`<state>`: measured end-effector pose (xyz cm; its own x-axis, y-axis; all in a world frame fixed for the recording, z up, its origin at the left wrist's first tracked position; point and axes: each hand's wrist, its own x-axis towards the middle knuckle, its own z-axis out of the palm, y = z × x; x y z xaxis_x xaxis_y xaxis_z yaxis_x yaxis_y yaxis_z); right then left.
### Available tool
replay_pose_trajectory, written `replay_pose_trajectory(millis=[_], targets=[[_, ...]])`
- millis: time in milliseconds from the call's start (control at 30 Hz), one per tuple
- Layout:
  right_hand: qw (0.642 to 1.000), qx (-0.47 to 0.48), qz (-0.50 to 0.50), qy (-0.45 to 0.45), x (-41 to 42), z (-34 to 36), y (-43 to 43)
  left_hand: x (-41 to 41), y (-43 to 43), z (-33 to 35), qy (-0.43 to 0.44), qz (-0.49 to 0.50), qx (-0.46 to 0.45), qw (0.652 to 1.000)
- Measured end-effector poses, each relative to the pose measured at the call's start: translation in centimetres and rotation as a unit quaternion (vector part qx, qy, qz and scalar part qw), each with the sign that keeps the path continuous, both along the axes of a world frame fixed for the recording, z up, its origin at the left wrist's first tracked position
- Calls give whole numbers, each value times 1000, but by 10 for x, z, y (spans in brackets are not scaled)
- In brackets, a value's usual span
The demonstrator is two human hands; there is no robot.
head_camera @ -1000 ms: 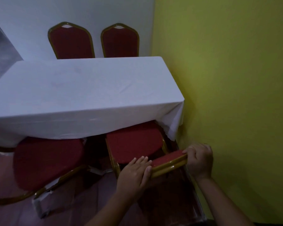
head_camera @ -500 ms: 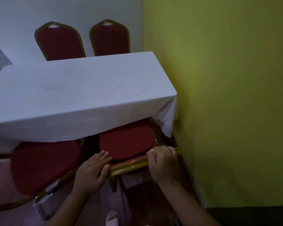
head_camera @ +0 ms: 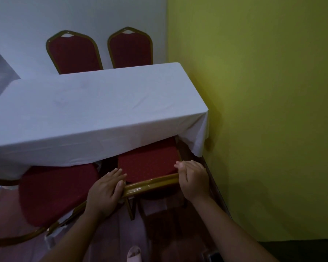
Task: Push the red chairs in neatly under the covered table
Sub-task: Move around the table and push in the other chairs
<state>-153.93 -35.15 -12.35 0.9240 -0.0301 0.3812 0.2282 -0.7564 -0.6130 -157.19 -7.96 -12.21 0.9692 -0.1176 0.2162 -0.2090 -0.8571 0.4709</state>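
Both hands grip the gold metal top rail of a red padded chair (head_camera: 148,159): left hand (head_camera: 104,191) flat-fingered, right hand (head_camera: 193,178) curled. Its seat sits partly under the white-clothed table's (head_camera: 95,106) near-right corner.

Left hand (head_camera: 104,191), right hand (head_camera: 193,179) grip chair backrest (head_camera: 150,185).

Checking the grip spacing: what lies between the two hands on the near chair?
In the head view, only a bare stretch of the chair's gold top rail runs between the left hand and right hand.
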Motion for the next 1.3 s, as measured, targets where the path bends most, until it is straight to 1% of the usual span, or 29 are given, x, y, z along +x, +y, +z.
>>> replay_pose_trajectory(millis=[267,633,867,1000,1067,1167,1300], targets=[[999,-17,-18,37,38,-1,-4,35,-8,0,14,16,-16,1000],[999,-11,-34,28,32,0,-1,33,-9,-1,26,31,-11,999],[997,-14,-41,58,28,-1,0,23,-18,0,53,90,-20,994],[997,-7,-42,67,27,3,1,16,-21,0,62,114,-53,990],[996,-8,-43,77,26,5,2,13,-20,-2,67,108,-60,990],[994,-21,-51,91,20,8,7,11,-13,-4,78,83,-46,992],[994,-33,-64,77,8,14,24,9,2,-1,87,33,11,996]])
